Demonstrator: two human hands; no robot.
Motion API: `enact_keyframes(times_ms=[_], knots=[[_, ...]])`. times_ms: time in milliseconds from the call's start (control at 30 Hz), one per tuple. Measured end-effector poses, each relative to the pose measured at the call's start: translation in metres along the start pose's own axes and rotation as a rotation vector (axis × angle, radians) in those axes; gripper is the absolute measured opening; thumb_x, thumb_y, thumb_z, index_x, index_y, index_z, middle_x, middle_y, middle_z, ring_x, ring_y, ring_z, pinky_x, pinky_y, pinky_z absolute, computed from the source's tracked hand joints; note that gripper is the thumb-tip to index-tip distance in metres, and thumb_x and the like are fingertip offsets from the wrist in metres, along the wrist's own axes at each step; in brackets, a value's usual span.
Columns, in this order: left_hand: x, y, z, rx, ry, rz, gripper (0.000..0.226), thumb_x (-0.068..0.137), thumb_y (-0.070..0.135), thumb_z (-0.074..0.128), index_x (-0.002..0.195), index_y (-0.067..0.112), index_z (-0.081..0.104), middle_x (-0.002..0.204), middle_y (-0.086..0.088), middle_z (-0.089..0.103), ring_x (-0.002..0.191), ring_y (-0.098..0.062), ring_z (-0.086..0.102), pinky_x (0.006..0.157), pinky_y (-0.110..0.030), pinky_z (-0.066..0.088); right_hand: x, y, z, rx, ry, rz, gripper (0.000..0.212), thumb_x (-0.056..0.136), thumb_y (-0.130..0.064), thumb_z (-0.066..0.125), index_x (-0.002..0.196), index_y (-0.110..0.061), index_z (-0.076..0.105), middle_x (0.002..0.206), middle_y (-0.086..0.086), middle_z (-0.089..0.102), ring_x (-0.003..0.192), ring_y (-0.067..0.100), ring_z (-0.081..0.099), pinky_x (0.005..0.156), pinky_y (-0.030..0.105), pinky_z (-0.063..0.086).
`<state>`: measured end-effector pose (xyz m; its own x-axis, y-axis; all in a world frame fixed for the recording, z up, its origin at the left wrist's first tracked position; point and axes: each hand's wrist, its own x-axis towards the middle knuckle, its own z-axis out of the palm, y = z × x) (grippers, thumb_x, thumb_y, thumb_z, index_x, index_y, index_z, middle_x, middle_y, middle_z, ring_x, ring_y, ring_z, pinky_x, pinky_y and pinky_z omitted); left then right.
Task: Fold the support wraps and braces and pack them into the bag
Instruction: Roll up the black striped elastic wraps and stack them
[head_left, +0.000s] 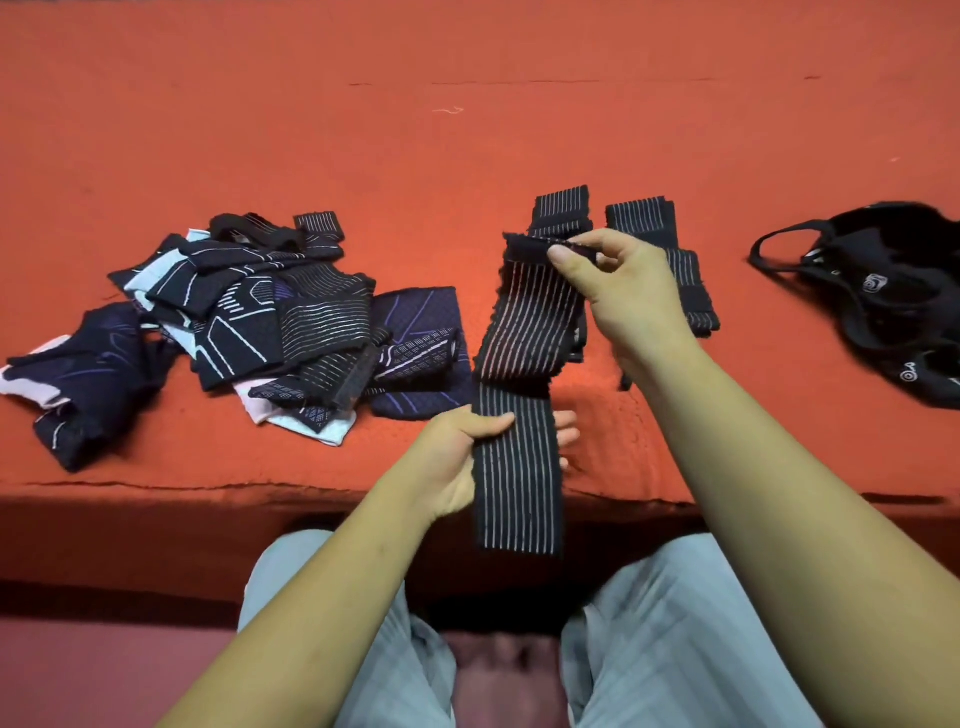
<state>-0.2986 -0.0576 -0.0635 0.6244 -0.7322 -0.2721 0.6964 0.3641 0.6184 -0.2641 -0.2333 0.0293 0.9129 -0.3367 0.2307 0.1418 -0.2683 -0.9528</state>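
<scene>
A long black wrap with thin white stripes (524, 332) hangs between my hands above the front edge of the orange surface. My right hand (623, 286) pinches its upper end, where a black fastening strip sits. My left hand (467, 452) grips the wrap lower down, thumb on top and fingers behind it; the tail hangs below toward my lap. Behind the right hand lie two folded striped wraps (566, 210) (675, 270). A black bag (893, 301) with thin straps lies at the far right.
A loose heap of dark braces and wraps (244, 317) with white and purple patterns covers the left of the orange surface (467, 104). A purple-lined brace (421, 353) lies beside the heap. My knees in light striped trousers are below the edge.
</scene>
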Motion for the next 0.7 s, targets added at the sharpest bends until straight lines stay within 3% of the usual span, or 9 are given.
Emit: enact_keyframes(times_ms=[133,233,333,400,500,567,633,700], knots=[[0.001,0.006,-0.004,-0.086,0.122,0.008,0.047,0.096,0.021,0.04,0.107,-0.013,0.071,0.128,-0.024,0.064,0.113,-0.035,0.067,0.099,-0.054,0.05,-0.01,-0.001,-0.002,-0.033,-0.059,-0.053,0.007,0.089,-0.022,0.074,0.089,-0.015,0.074,0.076,0.006,0.068,0.065,0.009,0.057,0.061,0.027,0.047],[0.0,0.004,-0.002,-0.115,0.139,0.022,0.047,0.095,0.027,0.045,0.1,-0.01,0.074,0.116,-0.025,0.069,0.106,-0.039,0.069,0.097,-0.059,0.048,-0.011,-0.002,0.001,0.126,-0.019,0.018,0.006,0.091,-0.015,0.071,0.086,-0.018,0.071,0.072,0.002,0.067,0.053,0.011,0.06,0.052,0.024,0.05],[-0.003,0.0,-0.004,-0.113,0.025,-0.018,0.045,0.092,0.033,0.051,0.114,-0.002,0.07,0.105,-0.022,0.068,0.103,-0.041,0.068,0.094,-0.059,0.05,-0.007,-0.004,0.001,0.271,0.027,0.087,0.008,0.092,-0.011,0.069,0.087,-0.016,0.07,0.082,0.004,0.072,0.071,0.021,0.073,0.065,0.029,0.06],[-0.004,-0.001,-0.007,-0.058,-0.059,-0.051,0.049,0.09,0.04,0.056,0.113,-0.001,0.07,0.106,-0.019,0.068,0.103,-0.039,0.068,0.092,-0.055,0.054,-0.003,-0.003,0.001,0.278,0.048,0.071,0.007,0.092,-0.011,0.069,0.087,-0.015,0.072,0.086,0.007,0.073,0.085,0.026,0.074,0.074,0.035,0.061],[-0.001,-0.001,-0.008,-0.055,-0.03,-0.052,0.058,0.083,0.05,0.069,0.109,-0.002,0.072,0.107,-0.019,0.068,0.095,-0.034,0.068,0.081,-0.046,0.058,-0.003,0.001,0.001,0.263,0.06,0.006,0.01,0.089,-0.014,0.072,0.082,-0.02,0.076,0.085,0.007,0.075,0.093,0.032,0.073,0.087,0.049,0.059],[0.004,0.0,-0.007,-0.054,0.06,-0.027,0.072,0.088,0.066,0.05,0.102,0.001,0.076,0.102,-0.017,0.07,0.088,-0.029,0.068,0.076,-0.041,0.058,-0.008,0.005,0.003,0.174,0.03,-0.06,0.005,0.088,-0.019,0.072,0.087,-0.019,0.077,0.089,0.007,0.076,0.094,0.03,0.072,0.09,0.049,0.056],[0.01,0.002,-0.007,-0.095,0.146,0.011,0.088,0.085,0.078,0.033,0.1,0.002,0.076,0.1,-0.017,0.071,0.086,-0.028,0.069,0.075,-0.041,0.059,-0.02,0.011,0.006,0.017,-0.006,-0.124,0.01,0.089,-0.02,0.071,0.097,-0.017,0.077,0.093,0.003,0.076,0.093,0.024,0.07,0.087,0.039,0.056],[0.015,0.004,-0.01,-0.14,0.171,0.038,0.098,0.083,0.085,0.027,0.115,0.003,0.071,0.106,-0.017,0.07,0.091,-0.03,0.07,0.077,-0.042,0.059,-0.036,0.02,0.01,-0.053,-0.073,-0.158,0.014,0.09,-0.016,0.07,0.102,-0.015,0.076,0.1,-0.001,0.075,0.095,0.017,0.07,0.087,0.03,0.054]])
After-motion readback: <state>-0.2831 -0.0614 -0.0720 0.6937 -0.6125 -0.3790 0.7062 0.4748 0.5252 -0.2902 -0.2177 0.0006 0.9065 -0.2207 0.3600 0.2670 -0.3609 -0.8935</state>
